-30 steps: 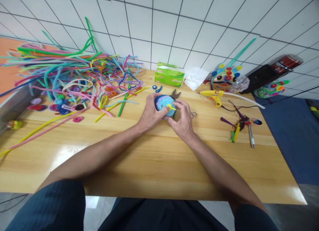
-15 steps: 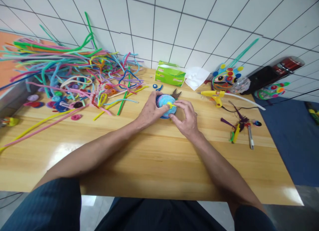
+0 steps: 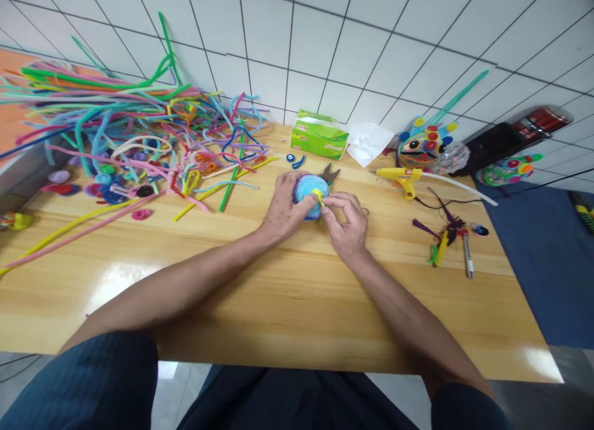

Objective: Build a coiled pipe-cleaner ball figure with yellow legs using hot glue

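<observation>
A round blue coil of wound pipe cleaner (image 3: 306, 187) lies in front of me, with a small yellow pipe cleaner piece (image 3: 319, 195) at its middle. My left hand (image 3: 288, 202) is wrapped round the coil's left side, its thumb pressed near the yellow piece. My right hand (image 3: 346, 223) pinches the yellow piece between thumb and forefinger at the coil's right side. Just behind the coil lie pliers (image 3: 330, 172), their jaws showing and the rest hidden. A blue button (image 3: 290, 158) and a short blue curl (image 3: 298, 163) lie close by.
Many loose pipe cleaners (image 3: 139, 120) are heaped at the left. A green tissue pack (image 3: 319, 136) stands by the wall. To the right are a yellow glue gun (image 3: 403, 177) with a cord, decorated figures (image 3: 424, 148), a dark red flask (image 3: 541, 125) and a pen (image 3: 468, 257).
My right thumb has come up closer to the forefinger at the yellow piece. The coil looks slightly more turned. The whole view has shifted a little.
</observation>
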### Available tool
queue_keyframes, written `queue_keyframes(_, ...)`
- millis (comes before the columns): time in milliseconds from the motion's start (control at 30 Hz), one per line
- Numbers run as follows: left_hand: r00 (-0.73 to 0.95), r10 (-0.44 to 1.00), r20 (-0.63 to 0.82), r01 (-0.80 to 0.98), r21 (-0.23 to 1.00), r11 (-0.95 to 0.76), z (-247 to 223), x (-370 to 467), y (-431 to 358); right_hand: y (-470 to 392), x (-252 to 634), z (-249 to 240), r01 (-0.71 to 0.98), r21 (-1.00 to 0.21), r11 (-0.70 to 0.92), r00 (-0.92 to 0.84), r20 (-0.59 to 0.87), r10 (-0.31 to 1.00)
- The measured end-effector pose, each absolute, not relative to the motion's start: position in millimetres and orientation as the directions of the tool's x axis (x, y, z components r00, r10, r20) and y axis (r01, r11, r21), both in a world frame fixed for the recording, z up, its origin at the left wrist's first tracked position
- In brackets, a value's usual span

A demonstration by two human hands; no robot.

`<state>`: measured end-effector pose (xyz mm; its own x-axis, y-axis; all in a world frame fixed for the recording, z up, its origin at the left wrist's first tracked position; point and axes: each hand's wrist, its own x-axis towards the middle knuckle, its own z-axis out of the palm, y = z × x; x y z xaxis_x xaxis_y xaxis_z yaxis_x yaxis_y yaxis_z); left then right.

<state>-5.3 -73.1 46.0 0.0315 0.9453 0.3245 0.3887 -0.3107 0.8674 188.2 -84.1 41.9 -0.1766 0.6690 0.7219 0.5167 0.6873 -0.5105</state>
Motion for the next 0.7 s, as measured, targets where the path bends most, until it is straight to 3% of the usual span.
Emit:
queue_keyframes(200, 0.034, 0.950, 0.311, 0.369, 0.879, -0.301, 50, -7, -73, -83, 188, 41, 0.512, -0.513, 0.689, -0.164, 0.729, 0.664)
queue_keyframes(333, 0.153, 0.970, 0.191, 0.366, 0.901, -0.235, 64, -18, -65, -80, 194, 41, 0.495, -0.530, 0.688, -0.170, 0.718, 0.675)
queue_keyframes(533, 0.332, 0.919, 0.213, 0.453, 0.819, -0.353, 80, -32, -54, -79, 196, 44, 0.498, -0.554, 0.667, -0.178, 0.688, 0.704)
queue_keyframes(700, 0.345, 0.922, 0.176, 0.370, 0.877, -0.306, 76, -30, -55, -77, 195, 44, 0.477, -0.571, 0.668, -0.145, 0.699, 0.701)
